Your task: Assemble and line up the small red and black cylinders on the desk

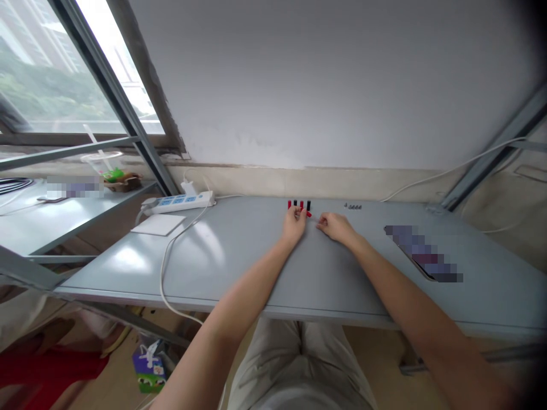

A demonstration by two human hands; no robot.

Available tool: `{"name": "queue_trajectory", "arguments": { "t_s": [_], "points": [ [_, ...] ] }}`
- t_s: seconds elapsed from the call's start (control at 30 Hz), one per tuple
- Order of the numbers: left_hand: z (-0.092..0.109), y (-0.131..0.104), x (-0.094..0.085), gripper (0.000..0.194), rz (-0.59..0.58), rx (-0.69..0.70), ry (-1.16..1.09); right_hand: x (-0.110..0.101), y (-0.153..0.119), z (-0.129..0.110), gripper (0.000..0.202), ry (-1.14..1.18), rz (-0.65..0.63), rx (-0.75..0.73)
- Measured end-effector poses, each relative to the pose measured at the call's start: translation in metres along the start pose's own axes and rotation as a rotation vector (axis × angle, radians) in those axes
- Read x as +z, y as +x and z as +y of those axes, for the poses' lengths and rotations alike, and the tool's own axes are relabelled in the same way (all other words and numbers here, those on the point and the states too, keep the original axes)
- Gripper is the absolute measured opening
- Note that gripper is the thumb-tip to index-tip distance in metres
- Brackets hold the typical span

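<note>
My left hand (294, 225) rests near the back of the grey desk, fingers closed in a pinch on a small red cylindrical piece (308, 214) whose end sticks out to the right. Just behind those fingers is a row of short upright cylinders: a red one (289, 204), a black one (295, 203), another red one (301, 204) and another black one (309, 205). To the right of the red piece, my right hand (337, 227) is closed, thumb and forefinger together near a thin, pale tip. What it grips is too small to make out. Several tiny metal parts (354, 207) lie behind it.
A phone (421, 253) lies to the right on the desk (239, 256). At the left are a white power strip (183, 201), a flat white square (158, 224) and a white cable (163, 267) trailing over the front edge. A wall (325, 102) rises behind.
</note>
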State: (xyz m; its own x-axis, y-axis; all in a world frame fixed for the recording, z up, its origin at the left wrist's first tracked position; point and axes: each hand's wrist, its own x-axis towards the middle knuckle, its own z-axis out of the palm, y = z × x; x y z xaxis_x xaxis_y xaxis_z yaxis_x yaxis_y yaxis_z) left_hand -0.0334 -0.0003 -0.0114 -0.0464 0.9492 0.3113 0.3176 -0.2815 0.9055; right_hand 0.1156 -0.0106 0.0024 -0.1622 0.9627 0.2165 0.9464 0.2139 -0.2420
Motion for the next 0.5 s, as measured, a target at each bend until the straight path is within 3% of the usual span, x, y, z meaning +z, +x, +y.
{"name": "queue_trajectory", "arguments": {
  "t_s": [0.13, 0.3, 0.5],
  "points": [
    [-0.006, 0.002, 0.001, 0.016, -0.01, 0.001, 0.063, 0.001, 0.003, 0.003, 0.014, 0.148, 0.05, 0.004],
    [-0.011, 0.001, 0.004, 0.016, -0.108, 0.094, 0.14, 0.008, 0.006, 0.0, 0.018, 0.428, 0.028, -0.14],
    [-0.011, -0.003, -0.001, 0.019, -0.215, 0.189, 0.209, 0.014, 0.006, 0.003, 0.014, 0.434, -0.038, -0.169]
  ]
}}
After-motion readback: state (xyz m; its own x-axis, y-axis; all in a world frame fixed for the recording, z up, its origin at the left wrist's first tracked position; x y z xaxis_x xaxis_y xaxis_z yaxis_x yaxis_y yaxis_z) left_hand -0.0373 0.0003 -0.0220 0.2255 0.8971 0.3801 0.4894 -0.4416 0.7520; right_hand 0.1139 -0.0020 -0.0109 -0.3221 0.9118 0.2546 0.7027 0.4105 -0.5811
